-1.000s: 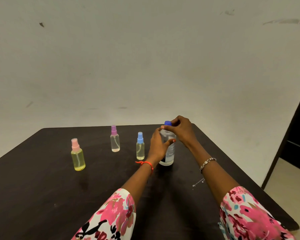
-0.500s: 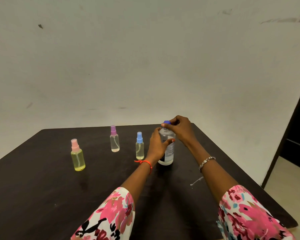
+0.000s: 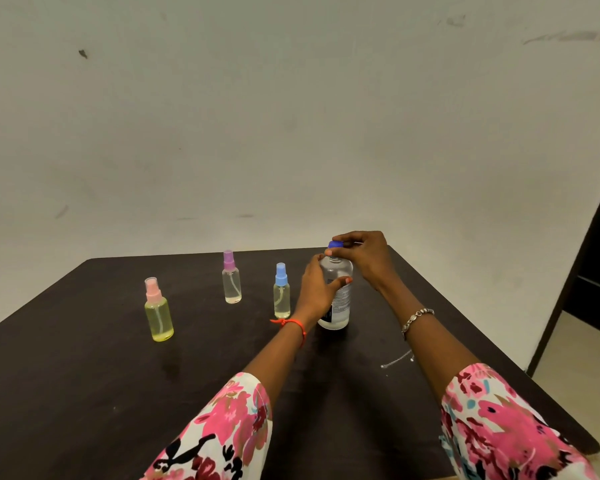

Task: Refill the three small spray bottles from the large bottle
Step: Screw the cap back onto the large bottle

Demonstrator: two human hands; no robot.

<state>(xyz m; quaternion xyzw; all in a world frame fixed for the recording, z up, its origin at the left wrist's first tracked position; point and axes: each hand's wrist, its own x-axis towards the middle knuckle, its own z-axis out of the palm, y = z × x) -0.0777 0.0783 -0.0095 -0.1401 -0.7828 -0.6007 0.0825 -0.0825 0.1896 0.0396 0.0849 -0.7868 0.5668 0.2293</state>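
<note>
A large clear bottle (image 3: 340,299) with a dark label stands upright on the dark table (image 3: 84,375). My left hand (image 3: 317,289) grips its body from the left. My right hand (image 3: 364,254) pinches its blue cap (image 3: 334,244) from above. Three small spray bottles stand to the left: a pink-capped one (image 3: 158,315) with yellow liquid, a purple-capped one (image 3: 231,278) nearly empty, and a blue-capped one (image 3: 281,292) with pale yellow liquid, just left of my left hand.
A thin clear spray tube (image 3: 397,360) lies on the table under my right forearm. A white wall rises behind the table. A dark door frame (image 3: 589,271) stands at the right, past the table's right edge.
Both hands stay on the large bottle. My right hand's fingers have shifted a little around the blue cap; the small bottles have not moved.
</note>
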